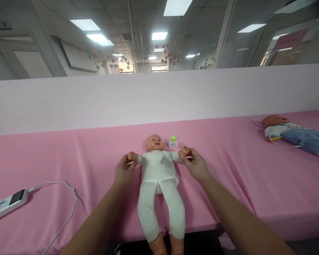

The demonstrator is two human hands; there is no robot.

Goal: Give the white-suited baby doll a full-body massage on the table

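Note:
On its back on the pink sheet lies a baby doll (pixel 159 170) in a white top and white trousers, head toward the wall and bare feet over the near edge. My left hand (pixel 125 170) pinches the doll's hand on the left side of the picture. My right hand (pixel 197 164) grips the other doll hand between thumb and fingers. Both doll arms are stretched out sideways. Close to the doll's head stands a small clear bottle (pixel 173 142) with a green cap, touched by neither hand.
A second doll (pixel 303 136) in blue and white lies at the far right with a thin white tube. At the left is a white device (pixel 9 205) with a dark screen and a cable (pixel 73 198). A white wall (pixel 149 99) with glass above borders the back.

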